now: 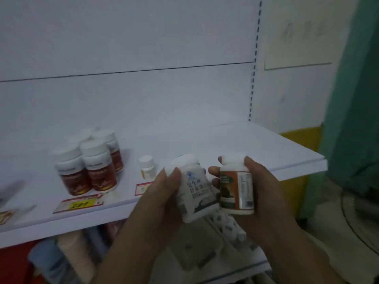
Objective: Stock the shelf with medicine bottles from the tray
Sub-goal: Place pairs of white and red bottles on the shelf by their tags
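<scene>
White shelving fills the view: a flat shelf (pixel 246 144) stands before a plain back panel (pixel 143 37), with a slotted upright (pixel 254 64) at the panel's right edge. A sheet of paper (pixel 297 37) hangs on the wall to the right, next to a green curtain (pixel 352 99).

Your left hand (pixel 162 193) grasps a large white bottle (pixel 194 187) with dark print on its label. The fingers curl round its side and the bottle tilts, cap leaning up and to the left. Your right hand (pixel 260 189) grasps an orange-labelled bottle (pixel 235 187), held nearly upright, with fingertips over the white cap. Both bottles are held in the air at the shelf's front edge, just beside each other. Whether they touch cannot be told.

On the shelf, left of your hands, a cluster of red-labelled bottles (pixel 90 162) stands upright and close together. A small white bottle (pixel 146 167) stands alone between that cluster and your left hand. A price tag (pixel 81 202) with a yellow panel sits on the shelf's front lip below the cluster. A second price tag (pixel 143 188) is partly hidden behind your left hand.

Below the shelf, under your hands, a pale tray (pixel 196 249) shows, blurred. Several little white bottles (pixel 227 224) lie at its near right side.
</scene>
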The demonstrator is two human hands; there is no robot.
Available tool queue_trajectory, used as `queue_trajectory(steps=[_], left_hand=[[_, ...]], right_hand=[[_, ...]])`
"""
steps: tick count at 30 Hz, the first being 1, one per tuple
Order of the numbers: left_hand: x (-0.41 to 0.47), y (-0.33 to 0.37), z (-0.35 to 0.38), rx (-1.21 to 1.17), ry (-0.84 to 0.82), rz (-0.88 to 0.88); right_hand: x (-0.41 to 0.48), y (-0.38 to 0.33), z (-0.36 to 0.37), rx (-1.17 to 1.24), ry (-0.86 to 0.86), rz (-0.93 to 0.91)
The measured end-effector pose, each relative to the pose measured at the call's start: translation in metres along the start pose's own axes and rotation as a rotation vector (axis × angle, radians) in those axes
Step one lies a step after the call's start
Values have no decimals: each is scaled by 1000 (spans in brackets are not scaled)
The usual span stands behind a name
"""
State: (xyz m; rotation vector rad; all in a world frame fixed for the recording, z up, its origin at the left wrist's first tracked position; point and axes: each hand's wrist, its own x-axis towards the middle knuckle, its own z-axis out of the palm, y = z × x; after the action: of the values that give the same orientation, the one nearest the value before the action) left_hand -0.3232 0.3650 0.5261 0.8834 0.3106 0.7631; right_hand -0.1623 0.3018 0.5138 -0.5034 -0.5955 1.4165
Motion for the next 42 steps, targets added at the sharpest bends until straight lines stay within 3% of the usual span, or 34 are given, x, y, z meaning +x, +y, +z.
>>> queue_trajectory(steps=[3,7,12,19,26,36,40,42], left_hand=[[-16,10,-8,0,58,51],[-25,10,-9,28,140,120],[-37,12,-11,216,226,207],[-57,28,-20,316,437,377],[-87,44,-40,345,539,360],[-159,129,-153,306,522,380],[-174,180,-199,470,555,462],[-177,208,-217,564,552,492]], right_hand=[[11,6,17,77,-94,62],[10,15,29,-92,-185,119],[16,25,34,-173,-83,84],[30,49,57,-212,-99,27],[45,89,89,-467,-79,-13],[80,202,185,-644,-232,-104],[108,236,233,-819,-248,-237],[131,241,248,-898,-172,-340]])
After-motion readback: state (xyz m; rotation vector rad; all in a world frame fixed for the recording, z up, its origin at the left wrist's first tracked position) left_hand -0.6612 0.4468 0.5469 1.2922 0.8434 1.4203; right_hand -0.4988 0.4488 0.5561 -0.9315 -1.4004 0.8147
